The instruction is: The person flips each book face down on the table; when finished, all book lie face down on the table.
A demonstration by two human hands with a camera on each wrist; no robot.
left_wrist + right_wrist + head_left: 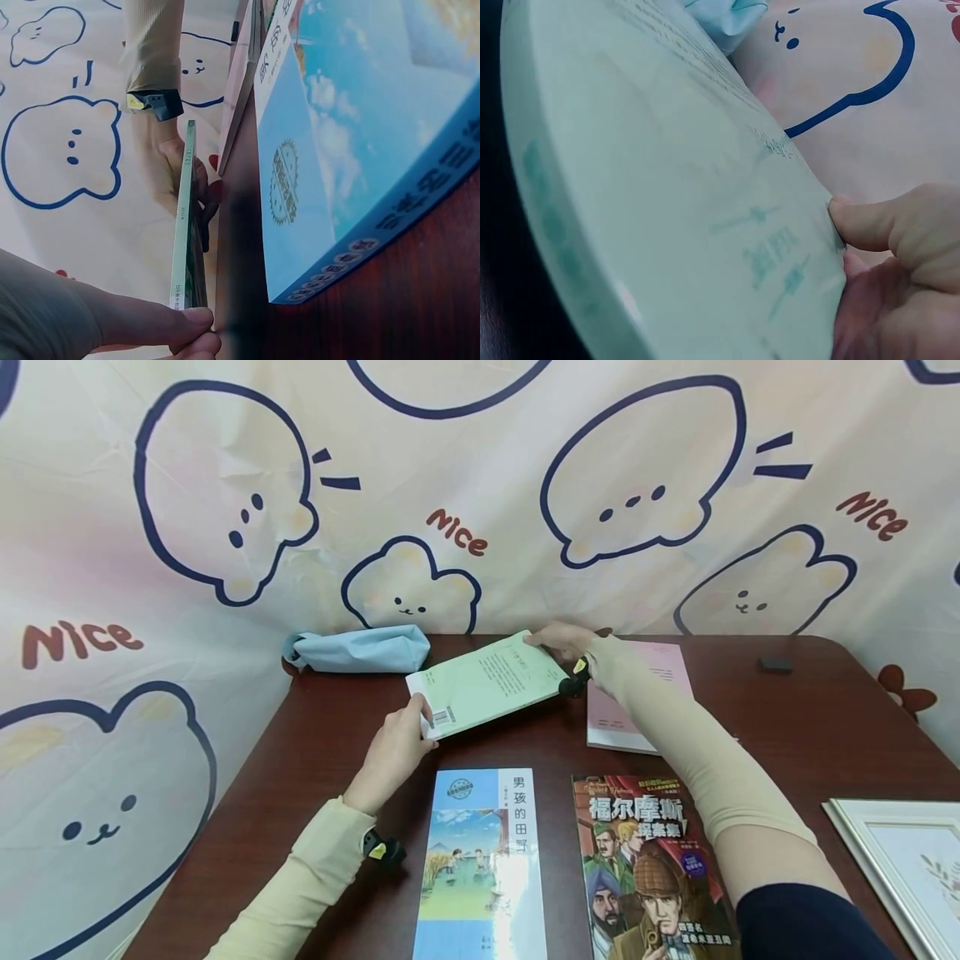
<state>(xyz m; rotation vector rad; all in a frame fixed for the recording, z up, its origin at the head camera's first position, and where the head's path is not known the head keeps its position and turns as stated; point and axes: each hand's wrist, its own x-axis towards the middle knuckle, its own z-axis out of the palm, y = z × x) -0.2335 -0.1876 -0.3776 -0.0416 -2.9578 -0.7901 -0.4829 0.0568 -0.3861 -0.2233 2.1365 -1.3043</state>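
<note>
A light green book [491, 683], its barcode side up, is held off the table between both hands. My left hand [393, 752] pinches its near left corner; in the left wrist view the thumb [199, 316] presses on the thin edge by the spine. At the far right corner, my right hand [562, 641] grips it between thumb [862, 223] and fingers. Below it on the table lies a blue and white book [480, 860] with a painted field cover. A pink book [622, 710] lies partly beneath my right forearm.
A comic-style detective book [652, 868] lies at front right, a white picture frame [862, 835] at the right edge. A light blue fabric pouch [367, 649] sits at the back left. Against the printed curtain [495, 468], a small black object [776, 665] rests at the back right.
</note>
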